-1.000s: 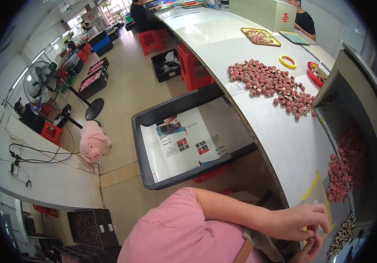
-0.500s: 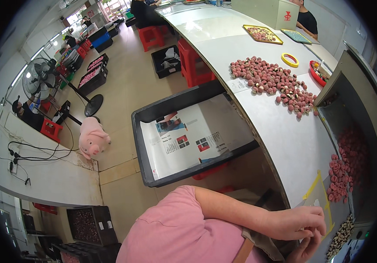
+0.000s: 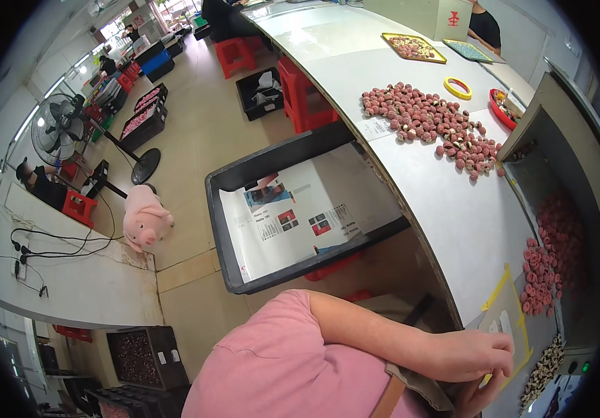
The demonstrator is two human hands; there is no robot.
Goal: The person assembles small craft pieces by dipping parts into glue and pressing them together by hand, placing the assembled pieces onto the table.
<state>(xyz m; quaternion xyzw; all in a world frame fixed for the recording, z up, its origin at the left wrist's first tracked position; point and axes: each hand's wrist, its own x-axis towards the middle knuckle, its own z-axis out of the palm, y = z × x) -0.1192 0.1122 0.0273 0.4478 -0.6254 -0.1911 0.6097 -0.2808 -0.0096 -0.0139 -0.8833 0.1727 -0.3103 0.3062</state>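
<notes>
Both hands are close together at the lower right, over the edge of the white table. My left hand has its fingers curled down toward the fingertips of my right hand. Whatever is pinched between them is too small or hidden to make out. Beside the fingers lies a grey sheet edged with yellow tape. Just past it sits a heap of pink cup-shaped pieces, running back into a dark box-like recess. A pile of small cream-and-black pieces lies nearer the rim.
Reddish bumpy balls lie heaped farther up the table, near a yellow tape roll, a red bowl and a yellow tray. A black crate lined with printed sheets stands left of the table. A fan and people are beyond.
The view has shifted slightly. My two hands stay together at the same spot, with the left fingers bent a little differently over the right ones.
</notes>
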